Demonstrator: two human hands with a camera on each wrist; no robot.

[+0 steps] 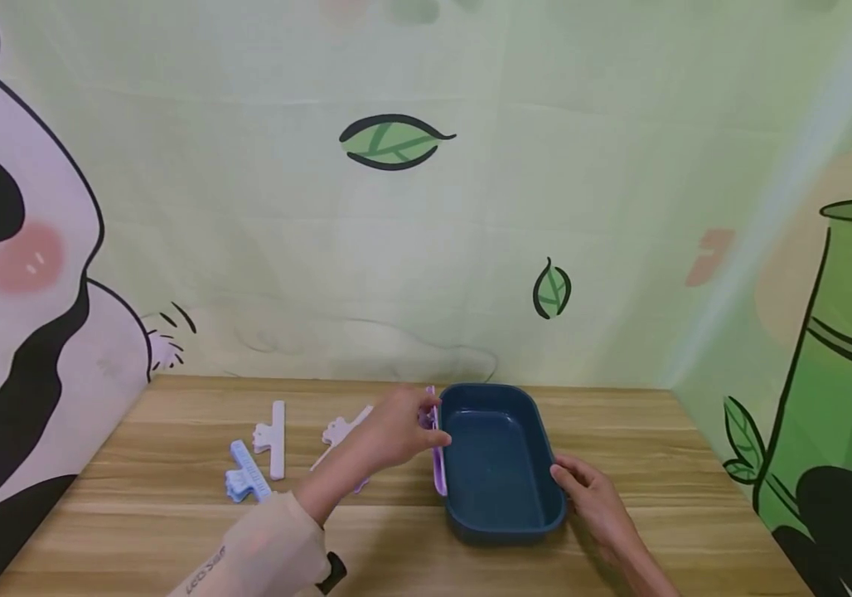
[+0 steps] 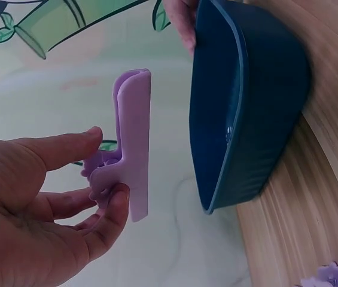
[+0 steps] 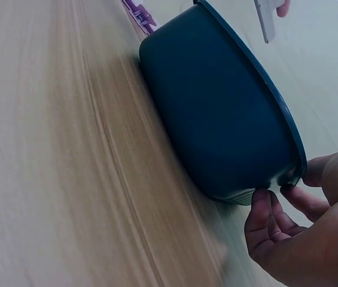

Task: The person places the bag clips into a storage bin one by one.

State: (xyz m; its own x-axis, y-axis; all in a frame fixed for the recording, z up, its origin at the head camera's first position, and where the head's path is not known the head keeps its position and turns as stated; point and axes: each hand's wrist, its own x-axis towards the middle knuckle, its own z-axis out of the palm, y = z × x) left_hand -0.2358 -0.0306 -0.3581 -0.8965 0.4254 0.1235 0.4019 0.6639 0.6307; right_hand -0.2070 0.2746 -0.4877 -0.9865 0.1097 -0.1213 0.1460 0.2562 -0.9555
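My left hand (image 1: pixel 396 427) pinches a light purple bag clip (image 2: pixel 136 143) by its handles, thumb on one side and fingers on the other. Its long bar is upright in the left wrist view, beside the left rim of a dark blue plastic bin (image 1: pixel 496 473). The bin appears empty inside and overlaps the clip's edge in the head view. At the bin's right side, my right hand (image 1: pixel 597 502) grips the rim, with the thumb at the top and fingertips (image 3: pixel 261 203) against the outer wall.
On the wooden table (image 1: pixel 195 531) at left lie a white clip (image 1: pixel 278 439) and a blue clip (image 1: pixel 247 473). Another pale clip (image 1: pixel 338 429) and a purple clip (image 1: pixel 361 486) are partly hidden by my left arm. A cartoon panda backdrop (image 1: pixel 426 249) stands behind the table.
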